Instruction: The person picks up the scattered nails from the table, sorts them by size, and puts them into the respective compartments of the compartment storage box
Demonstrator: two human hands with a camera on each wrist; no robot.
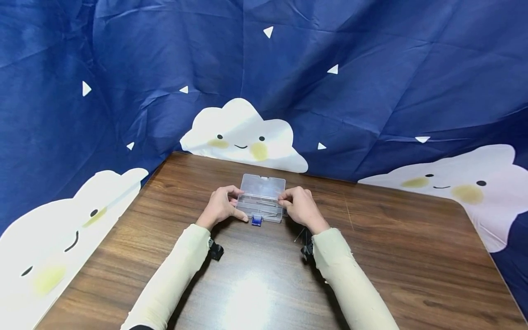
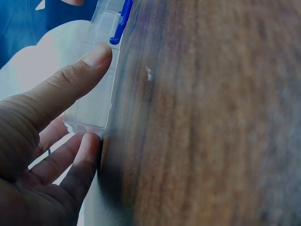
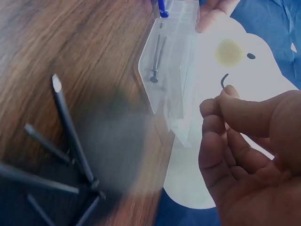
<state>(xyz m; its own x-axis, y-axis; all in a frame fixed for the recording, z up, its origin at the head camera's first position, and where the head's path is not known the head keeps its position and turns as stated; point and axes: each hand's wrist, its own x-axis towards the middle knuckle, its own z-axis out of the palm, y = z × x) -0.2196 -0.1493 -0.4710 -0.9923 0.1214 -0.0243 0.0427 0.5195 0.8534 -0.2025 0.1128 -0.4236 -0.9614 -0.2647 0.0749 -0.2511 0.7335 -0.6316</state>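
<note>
Clear hinged case, lid raised, nails inside

Case (image 1: 249,208): on table (image 1: 412,243); blue latch (image 1: 256,221) at six o'clock, lid (image 1: 262,185) at twelve. Left hand (image 1: 220,207), nine o'clock: grips the case's end, presumably to steady it; left wrist view alone details thumb on front wall. Right hand (image 1: 304,207), three o'clock: thumb and forefinger together (whether anything is pinched, cannot tell). Nails (image 1: 268,203): in the compartments. Loose nails (image 3: 71,127): between four and five o'clock, probably for easy right-hand reach; distinct in right wrist view, mere slivers from the head.

Left fingers (image 1: 233,189) hold an open clear box (image 1: 263,186) containing what look like nails (image 1: 270,214).
</note>
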